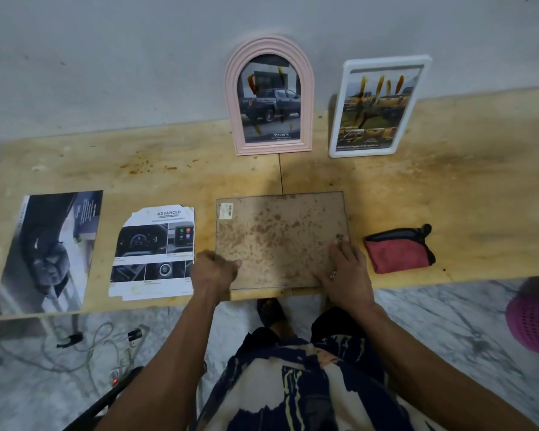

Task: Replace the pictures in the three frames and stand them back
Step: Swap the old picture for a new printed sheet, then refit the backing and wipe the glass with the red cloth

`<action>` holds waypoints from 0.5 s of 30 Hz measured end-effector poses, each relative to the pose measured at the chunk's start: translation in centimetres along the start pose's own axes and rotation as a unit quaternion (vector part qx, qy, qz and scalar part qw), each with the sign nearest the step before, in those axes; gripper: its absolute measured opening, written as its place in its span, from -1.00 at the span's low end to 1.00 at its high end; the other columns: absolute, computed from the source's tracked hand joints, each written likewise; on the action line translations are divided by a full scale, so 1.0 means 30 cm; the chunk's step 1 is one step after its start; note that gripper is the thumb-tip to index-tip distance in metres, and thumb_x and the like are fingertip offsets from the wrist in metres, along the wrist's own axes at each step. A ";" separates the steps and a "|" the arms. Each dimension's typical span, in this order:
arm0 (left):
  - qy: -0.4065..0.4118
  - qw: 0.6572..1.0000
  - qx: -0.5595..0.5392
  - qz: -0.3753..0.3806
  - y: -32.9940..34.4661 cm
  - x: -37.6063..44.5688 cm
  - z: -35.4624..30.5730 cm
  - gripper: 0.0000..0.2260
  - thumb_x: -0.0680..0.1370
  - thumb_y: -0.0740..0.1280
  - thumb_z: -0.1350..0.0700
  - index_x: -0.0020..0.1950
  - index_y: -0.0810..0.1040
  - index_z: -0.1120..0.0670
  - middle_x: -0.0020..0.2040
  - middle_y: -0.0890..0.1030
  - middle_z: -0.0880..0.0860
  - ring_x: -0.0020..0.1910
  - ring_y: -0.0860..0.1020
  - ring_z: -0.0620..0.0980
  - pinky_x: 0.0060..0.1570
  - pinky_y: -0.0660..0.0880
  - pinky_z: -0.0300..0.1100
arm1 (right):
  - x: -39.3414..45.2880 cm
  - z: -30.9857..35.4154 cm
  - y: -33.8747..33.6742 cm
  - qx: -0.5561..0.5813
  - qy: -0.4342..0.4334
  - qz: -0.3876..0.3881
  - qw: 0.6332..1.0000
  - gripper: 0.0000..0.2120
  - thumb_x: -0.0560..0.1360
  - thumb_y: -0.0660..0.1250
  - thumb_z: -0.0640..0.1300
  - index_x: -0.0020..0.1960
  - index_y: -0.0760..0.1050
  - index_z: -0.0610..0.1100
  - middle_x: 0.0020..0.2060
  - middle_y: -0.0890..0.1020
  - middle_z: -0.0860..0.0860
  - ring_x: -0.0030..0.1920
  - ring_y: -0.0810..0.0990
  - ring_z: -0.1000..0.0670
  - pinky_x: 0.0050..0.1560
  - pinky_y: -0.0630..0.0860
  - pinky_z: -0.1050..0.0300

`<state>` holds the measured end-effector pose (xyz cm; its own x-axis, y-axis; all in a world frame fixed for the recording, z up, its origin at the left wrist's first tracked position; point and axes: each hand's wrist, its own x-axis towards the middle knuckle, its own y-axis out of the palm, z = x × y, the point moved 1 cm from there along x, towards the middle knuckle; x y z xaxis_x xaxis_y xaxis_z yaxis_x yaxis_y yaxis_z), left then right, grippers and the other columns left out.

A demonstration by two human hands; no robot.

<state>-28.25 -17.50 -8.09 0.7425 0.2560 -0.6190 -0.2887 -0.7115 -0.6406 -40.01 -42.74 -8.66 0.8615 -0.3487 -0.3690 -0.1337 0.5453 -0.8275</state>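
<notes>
A thin-edged frame (280, 237) lies face down near the table's front edge, its stained brown backing board up. My left hand (213, 270) grips its lower left corner with curled fingers. My right hand (344, 267) lies on its lower right part, fingers fairly straight and pressing the board. A pink arched frame (269, 98) with a dark pickup picture stands against the wall. To its right leans a white rectangular frame (378, 105) holding a yellow-truck picture. Two loose pictures lie at left: a car-interior sheet (154, 251) and a dark photo page (47, 253).
A folded red cloth (399, 250) lies right of the flat frame. The wooden table (464, 188) runs along a grey wall. Under it are cables and a power strip (122, 359). A pink basket (534, 325) stands on the floor at right.
</notes>
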 end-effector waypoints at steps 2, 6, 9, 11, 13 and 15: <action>0.001 1.000 -0.031 -0.003 -0.011 -0.005 -0.004 -0.57 0.45 0.54 0.02 0.17 0.46 0.18 0.01 0.63 0.10 0.07 0.59 0.10 0.14 0.50 -0.10 | 0.008 0.004 -0.022 0.058 0.013 -0.012 0.998 -0.41 0.51 0.38 -0.01 0.46 0.33 -0.18 0.53 0.23 -0.04 0.47 0.19 -0.16 0.41 0.18 0.10; 0.002 0.996 -0.086 -0.009 -0.071 -0.004 -0.026 -0.64 0.37 0.59 -0.04 -0.03 0.49 0.06 -0.05 0.67 0.09 0.03 0.64 0.13 0.13 0.56 0.03 | 0.027 0.022 -0.107 0.169 0.033 -0.060 0.983 -0.44 0.46 0.43 0.07 0.39 0.44 -0.12 0.30 0.54 0.00 0.22 0.52 -0.05 0.21 0.47 0.13; 0.008 0.996 -0.091 -0.022 -0.139 0.002 -0.082 -0.63 0.32 0.64 -0.02 -0.05 0.61 0.15 -0.04 0.65 0.07 -0.02 0.60 0.08 -0.03 0.51 -0.10 | 0.021 0.051 -0.236 0.200 -0.009 -0.083 0.976 -0.50 0.44 0.45 0.15 0.25 0.55 -0.11 -0.02 0.62 0.05 -0.13 0.57 0.20 -0.21 0.42 0.48; 0.025 0.994 -0.103 -0.024 -0.193 0.004 -0.136 -0.63 0.27 0.66 0.01 -0.09 0.61 0.13 -0.09 0.65 0.05 -0.07 0.61 0.05 -0.06 0.54 -0.11 | 0.023 0.057 -0.318 0.227 -0.045 -0.055 0.971 -0.46 0.37 0.42 0.23 0.22 0.56 -0.07 0.00 0.60 0.10 -0.04 0.58 0.16 -0.19 0.44 0.46; 0.043 0.992 -0.121 -0.014 -0.240 0.020 -0.181 -0.69 0.20 0.67 0.02 -0.23 0.61 0.07 -0.21 0.64 0.09 -0.14 0.62 0.06 -0.13 0.54 -0.10 | 0.038 0.058 -0.375 0.249 -0.065 0.004 0.966 -0.36 0.27 0.46 0.27 0.25 0.54 -0.02 0.11 0.59 0.13 0.09 0.55 0.12 -0.04 0.48 0.34; 0.059 0.989 -0.134 0.009 -0.284 0.015 -0.230 -0.76 0.27 0.61 0.04 -0.40 0.57 0.08 -0.35 0.55 0.22 -0.29 0.61 0.14 -0.30 0.44 -0.13 | 0.063 0.055 -0.407 0.254 -0.085 0.028 0.963 -0.33 0.18 0.57 0.20 0.23 0.54 0.01 0.12 0.60 0.12 0.13 0.55 0.13 0.08 0.50 0.22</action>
<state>-21.30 -15.83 0.22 0.8088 0.1754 -0.5613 -0.1436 -0.8667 -0.4778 -35.95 -48.81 1.43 0.9338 -0.2018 -0.2955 0.0380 0.8771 -0.4788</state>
